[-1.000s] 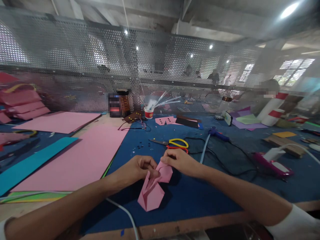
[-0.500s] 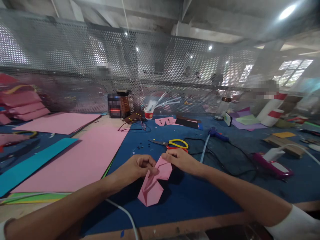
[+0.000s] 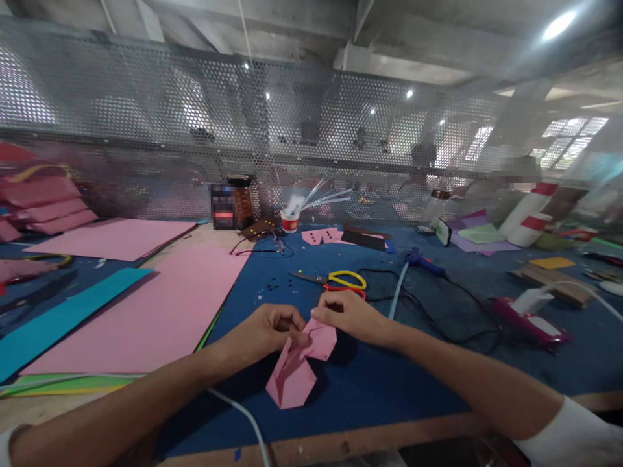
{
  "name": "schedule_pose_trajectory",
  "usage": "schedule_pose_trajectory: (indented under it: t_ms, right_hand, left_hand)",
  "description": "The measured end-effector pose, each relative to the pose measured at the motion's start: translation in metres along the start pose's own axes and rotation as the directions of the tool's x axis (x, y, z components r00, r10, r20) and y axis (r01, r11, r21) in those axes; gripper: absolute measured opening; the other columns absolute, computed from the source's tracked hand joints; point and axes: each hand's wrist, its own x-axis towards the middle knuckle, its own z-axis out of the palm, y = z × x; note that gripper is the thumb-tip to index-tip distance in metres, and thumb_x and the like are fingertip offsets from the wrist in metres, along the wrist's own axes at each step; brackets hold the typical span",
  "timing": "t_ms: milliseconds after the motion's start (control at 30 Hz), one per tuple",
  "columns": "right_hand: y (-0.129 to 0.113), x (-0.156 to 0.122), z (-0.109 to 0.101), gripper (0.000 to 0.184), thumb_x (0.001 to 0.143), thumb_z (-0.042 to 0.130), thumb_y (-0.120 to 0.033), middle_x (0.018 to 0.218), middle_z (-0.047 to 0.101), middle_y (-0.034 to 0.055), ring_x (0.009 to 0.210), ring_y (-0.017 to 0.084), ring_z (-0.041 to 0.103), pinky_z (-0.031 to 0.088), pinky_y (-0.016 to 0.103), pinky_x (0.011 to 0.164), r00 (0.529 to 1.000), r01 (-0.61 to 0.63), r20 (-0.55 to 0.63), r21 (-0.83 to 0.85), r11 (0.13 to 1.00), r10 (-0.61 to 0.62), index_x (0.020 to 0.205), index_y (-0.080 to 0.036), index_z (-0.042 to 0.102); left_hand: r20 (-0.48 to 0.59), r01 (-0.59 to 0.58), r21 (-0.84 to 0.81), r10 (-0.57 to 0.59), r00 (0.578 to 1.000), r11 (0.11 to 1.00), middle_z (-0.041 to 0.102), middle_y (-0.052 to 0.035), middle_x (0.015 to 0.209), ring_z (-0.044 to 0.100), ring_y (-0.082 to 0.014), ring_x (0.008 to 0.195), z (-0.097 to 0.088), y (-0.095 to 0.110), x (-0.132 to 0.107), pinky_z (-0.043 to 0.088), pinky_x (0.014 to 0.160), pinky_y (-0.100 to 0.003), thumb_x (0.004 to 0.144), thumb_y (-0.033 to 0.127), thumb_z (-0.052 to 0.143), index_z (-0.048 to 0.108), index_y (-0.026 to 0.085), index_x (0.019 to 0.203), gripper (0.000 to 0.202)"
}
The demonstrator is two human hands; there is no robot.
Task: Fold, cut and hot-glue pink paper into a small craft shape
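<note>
A folded pink paper piece [image 3: 294,373] is held just above the blue mat [image 3: 389,383], near the table's front edge. My left hand [image 3: 265,331] pinches its upper left part with curled fingers. My right hand [image 3: 348,314] grips the upper right flap, fingers closed on the fold. The paper's pointed lower end hangs toward me. Both hands meet at the top of the piece.
Yellow-handled scissors [image 3: 341,280] lie just beyond my hands. Large pink sheets [image 3: 146,305] and a cyan strip [image 3: 58,321] cover the left. Two glue guns [image 3: 422,261] [image 3: 530,319] with black cords lie to the right. A red cup [image 3: 290,220] stands by the perforated metal screen [image 3: 311,136].
The hands have shifted the pink paper slightly, its lower point swinging a little left and down. Both hands keep their hold on it.
</note>
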Motion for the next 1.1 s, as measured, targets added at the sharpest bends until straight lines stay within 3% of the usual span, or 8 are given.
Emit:
schedule_pose_trajectory:
  t_ms: [200,400,600,1100]
  right_hand:
    - [0.002,0.0,0.005,0.039,0.087,0.061,-0.045,0.063,0.039,-0.0051,0.061,0.01,0.035,0.026,0.024,0.055,1.0,0.017,-0.021,0.086,0.996,-0.015,0.064,-0.017,0.047]
    - [0.0,0.0,0.002,0.047,0.092,0.051,-0.054,0.063,0.037,-0.0047,0.06,0.009,0.032,0.025,0.024,0.054,1.0,-0.011,-0.024,0.071,0.997,0.012,0.064,-0.017,0.043]
    - [0.001,0.0,0.003,0.043,0.084,0.064,-0.054,0.063,0.044,-0.0039,0.06,0.01,0.038,0.028,0.023,0.055,1.0,-0.023,0.003,0.065,0.998,0.023,0.068,-0.015,0.055]
    - [0.005,-0.001,0.003,0.045,0.086,0.061,-0.054,0.061,0.041,-0.0046,0.059,0.009,0.036,0.026,0.023,0.053,1.0,-0.025,-0.018,0.048,0.999,0.026,0.065,-0.016,0.051]
  left_hand:
    - [0.001,0.032,-0.001,-0.032,0.999,0.999,0.065,0.0023,0.06,0.052,-0.0092,0.053,0.004,0.002,-0.001,0.037,0.055,-0.022,0.062,0.039,0.085,0.065,0.013,0.074,0.036]
    - [0.008,-0.011,-0.025,0.011,1.0,1.0,0.065,0.0031,0.059,0.053,-0.0084,0.052,-0.005,-0.005,0.002,0.039,0.056,-0.021,0.066,0.035,0.083,0.063,0.014,0.073,0.03]
    - [0.005,0.0,-0.031,0.0,1.0,1.0,0.067,0.002,0.063,0.054,-0.0088,0.054,-0.005,-0.006,0.001,0.039,0.055,-0.021,0.066,0.034,0.083,0.065,0.014,0.077,0.029]
    - [-0.004,0.006,0.012,-0.006,1.0,1.0,0.064,0.0031,0.06,0.05,-0.0082,0.053,-0.006,-0.006,0.001,0.036,0.053,-0.02,0.069,0.037,0.081,0.066,0.014,0.077,0.029]
